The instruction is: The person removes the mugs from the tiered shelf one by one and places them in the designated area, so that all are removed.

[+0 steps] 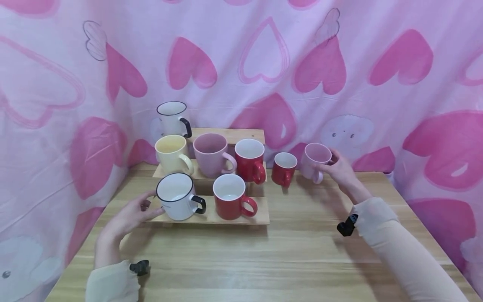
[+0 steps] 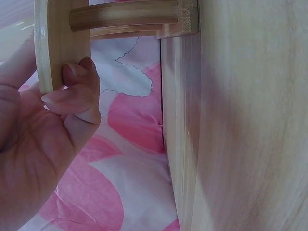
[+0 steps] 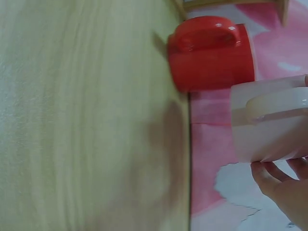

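Observation:
My left hand [image 1: 128, 216] grips the left end of the lowest board [image 1: 261, 212] of a stepped wooden rack, beside a white mug with a black rim [image 1: 175, 208]. In the left wrist view its fingers [image 2: 79, 98] curl round the board's edge. At the back right, my right hand [image 1: 342, 171] holds a small pink mug [image 1: 307, 164] by its side, handle facing forward. The right wrist view shows this mug [image 3: 269, 130] raised off the table, its base apart from the wood. Just left of it a small red mug [image 1: 281, 174] stands on the table.
Beside the white mug on the lowest board stands a red mug [image 1: 226, 203]. The middle board carries a cream mug [image 1: 170, 161], a larger pink mug [image 1: 209, 161] and another red mug [image 1: 247, 163]. A tall white mug [image 1: 171, 123] is on top. A heart-patterned curtain [image 1: 226, 25] hangs behind the table [image 1: 226, 264].

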